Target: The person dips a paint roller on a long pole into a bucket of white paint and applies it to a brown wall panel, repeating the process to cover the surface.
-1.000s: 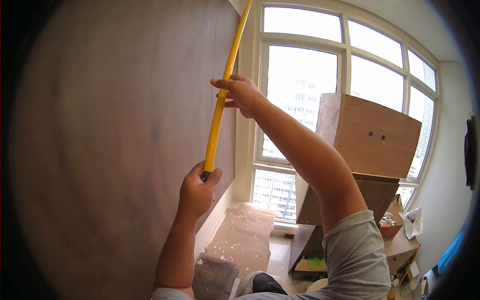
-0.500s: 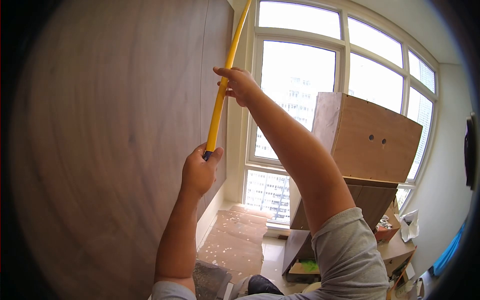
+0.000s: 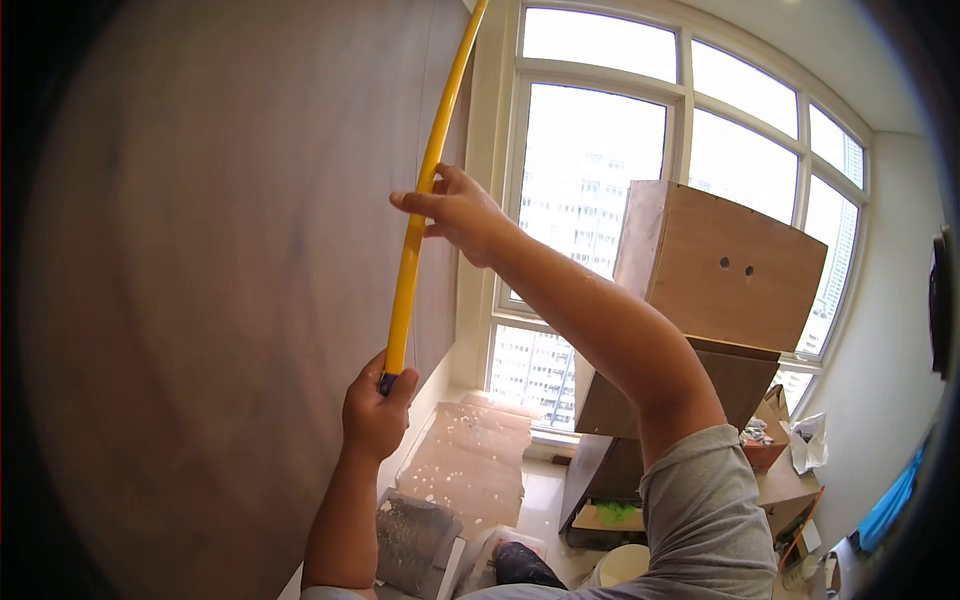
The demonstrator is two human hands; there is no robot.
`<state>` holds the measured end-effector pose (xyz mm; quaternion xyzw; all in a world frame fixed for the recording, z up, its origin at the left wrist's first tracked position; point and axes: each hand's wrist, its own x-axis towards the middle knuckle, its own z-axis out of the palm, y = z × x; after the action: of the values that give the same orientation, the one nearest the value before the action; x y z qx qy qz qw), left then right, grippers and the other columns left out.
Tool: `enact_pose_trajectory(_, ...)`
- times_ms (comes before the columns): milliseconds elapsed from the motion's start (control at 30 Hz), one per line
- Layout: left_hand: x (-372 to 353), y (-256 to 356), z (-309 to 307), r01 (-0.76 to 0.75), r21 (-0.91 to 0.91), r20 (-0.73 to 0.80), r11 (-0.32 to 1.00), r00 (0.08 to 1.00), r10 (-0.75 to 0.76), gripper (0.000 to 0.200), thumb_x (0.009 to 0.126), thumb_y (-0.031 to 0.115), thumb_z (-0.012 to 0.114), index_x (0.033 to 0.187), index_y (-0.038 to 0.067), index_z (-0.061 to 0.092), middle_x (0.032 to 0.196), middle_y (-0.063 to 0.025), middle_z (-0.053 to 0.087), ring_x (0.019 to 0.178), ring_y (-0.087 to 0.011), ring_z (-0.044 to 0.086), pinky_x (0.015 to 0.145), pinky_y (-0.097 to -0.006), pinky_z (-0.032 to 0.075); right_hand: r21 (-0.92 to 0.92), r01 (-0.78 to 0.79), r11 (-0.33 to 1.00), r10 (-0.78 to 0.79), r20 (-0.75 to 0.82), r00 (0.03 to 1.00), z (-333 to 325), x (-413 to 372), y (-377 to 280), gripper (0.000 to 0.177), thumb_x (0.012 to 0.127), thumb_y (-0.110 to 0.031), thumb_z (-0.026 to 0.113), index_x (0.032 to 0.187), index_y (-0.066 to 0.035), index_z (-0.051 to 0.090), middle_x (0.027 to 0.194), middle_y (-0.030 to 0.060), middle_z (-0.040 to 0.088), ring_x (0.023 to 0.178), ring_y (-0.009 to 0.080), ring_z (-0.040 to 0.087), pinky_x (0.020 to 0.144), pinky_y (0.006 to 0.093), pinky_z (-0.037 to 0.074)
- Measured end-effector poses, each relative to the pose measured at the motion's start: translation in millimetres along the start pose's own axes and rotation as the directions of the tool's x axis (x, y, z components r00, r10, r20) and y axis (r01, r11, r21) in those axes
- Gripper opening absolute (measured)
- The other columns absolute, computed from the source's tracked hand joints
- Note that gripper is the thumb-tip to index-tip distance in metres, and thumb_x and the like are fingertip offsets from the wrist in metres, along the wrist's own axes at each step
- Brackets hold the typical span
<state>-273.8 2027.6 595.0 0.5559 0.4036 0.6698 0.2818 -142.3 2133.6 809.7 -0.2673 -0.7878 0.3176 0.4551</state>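
Observation:
A long yellow pole (image 3: 408, 270) rises close beside a large wood-grain panel (image 3: 270, 250), its top running out of view. My left hand (image 3: 375, 412) is closed around the dark lower end of the pole, thumb lying along it. Higher up, my right hand (image 3: 465, 215) grips the shaft between thumb and fingers, with the arm stretched across from the right. Whatever is at the pole's upper end is out of sight.
Tall windows (image 3: 595, 150) fill the wall ahead. A wooden cabinet box (image 3: 735, 270) with two holes stands on another unit at the right. Spattered brown sheeting (image 3: 470, 455) covers the floor below, near a whitish bucket (image 3: 622, 566). A red box of items (image 3: 765, 445) sits further right.
Both hands and the pole have moved down and slightly left in view. My hands still hold the pole, and the view has shifted a little.

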Motion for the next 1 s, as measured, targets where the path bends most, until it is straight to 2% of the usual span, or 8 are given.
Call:
enact_pose_trajectory(200,-76.0,2.6,-40.3,-0.012,-0.075,-0.027,0.997,1.000,0.010,0.045,0.100,0.025,0.072,0.135,0.001,0.059,0.067,0.0054,0.053,0.049,-0.0029,0.048,0.045,-0.0212,0.041,-0.089,0.015,0.996,-0.005,0.113,0.994,37.6,-70.6,-51.4,0.108,0.085,-0.044,0.083,0.154,0.012,0.022,0.145,0.0315,0.045,0.126,0.0389,0.059,0.105,0.0409,0.053)
enact_pose_trajectory(300,-108.7,11.6,-59.7,-0.017,-0.106,-0.005,0.994,1.000,0.016,0.045,0.099,0.023,0.072,0.136,0.001,0.059,0.068,0.0053,0.053,0.049,-0.0032,0.048,0.045,-0.0215,0.042,-0.106,0.041,0.994,-0.025,0.148,0.989,58.3,-93.9,-65.6,0.108,0.086,-0.043,0.083,0.155,0.012,0.020,0.145,0.0321,0.045,0.127,0.0397,0.058,0.106,0.0416,0.053)
enact_pose_trajectory(400,-140.6,17.4,-79.8,-0.031,-0.057,0.000,0.998,1.000,0.031,0.041,0.102,0.017,0.066,0.138,0.000,0.056,0.066,0.0031,0.052,0.047,-0.0033,0.045,0.044,-0.0206,0.039,-0.092,0.033,0.995,-0.016,0.187,0.982,77.6,-117.2,-77.4,0.108,0.087,-0.041,0.083,0.155,0.011,0.018,0.145,0.0318,0.045,0.127,0.0391,0.059,0.105,0.0411,0.054)
enact_pose_trajectory(500,-170.7,31.5,-96.8,-0.003,-0.020,-0.027,1.000,1.000,0.003,0.042,0.102,0.020,0.068,0.137,-0.001,0.056,0.065,0.0029,0.052,0.047,-0.0032,0.045,0.043,-0.0205,0.039,0.029,0.048,0.998,-0.054,0.249,0.967,87.1,-135.8,-88.7,0.105,0.088,-0.037,0.082,0.156,0.010,0.018,0.146,0.0312,0.043,0.127,0.0382,0.059,0.105,0.0402,0.054)
enact_pose_trajectory(567,-178.9,42.1,-103.3,-0.049,0.011,-0.045,0.999,0.998,0.049,0.043,0.101,0.021,0.069,0.136,-0.001,0.057,0.066,0.0029,0.053,0.048,-0.0030,0.046,0.044,-0.0203,0.039,0.047,0.080,0.996,-0.089,0.235,0.968,94.0,-134.6,-90.9,0.108,0.085,-0.037,0.084,0.156,0.011,0.017,0.143,0.0303,0.046,0.122,0.0370,0.063,0.101,0.0392,0.056)
enact_pose_trajectory(700,-168.4,55.2,-110.6,-0.061,0.021,-0.060,0.998,0.996,0.063,0.045,0.100,0.020,0.072,0.136,-0.001,0.058,0.068,0.0045,0.053,0.049,-0.0023,0.047,0.045,-0.0208,0.040,0.084,0.042,0.996,-0.057,0.180,0.982,99.3,-122.1,-103.9,0.109,0.084,-0.036,0.084,0.156,0.012,0.018,0.141,0.0289,0.048,0.114,0.0343,0.066,0.094,0.0361,0.058)
enact_pose_trajectory(800,-151.8,66.7,-109.7,-0.063,-0.014,-0.029,0.998,0.998,0.062,0.044,0.101,0.025,0.070,0.135,-0.001,0.059,0.068,0.0038,0.052,0.049,-0.0024,0.045,0.045,-0.0190,0.039,0.095,0.045,0.994,-0.059,0.156,0.986,97.8,-108.9,-107.2,0.102,0.088,-0.038,0.082,0.155,0.010,0.022,0.143,0.0282,0.046,0.122,0.0355,0.062,0.103,0.0394,0.056)
enact_pose_trajectory(1000,-99.8,71.4,-99.0,0.006,-0.008,-0.021,1.000,1.000,-0.006,0.038,0.101,0.018,0.069,0.132,-0.001,0.059,0.066,0.0054,0.052,0.049,-0.0023,0.045,0.046,-0.0208,0.039,0.128,0.023,0.991,-0.037,0.105,0.994,85.5,-62.6,-91.2,0.099,0.089,-0.037,0.081,0.155,0.011,0.024,0.133,0.0255,0.054,0.122,0.0320,0.061,0.101,0.0390,0.056)
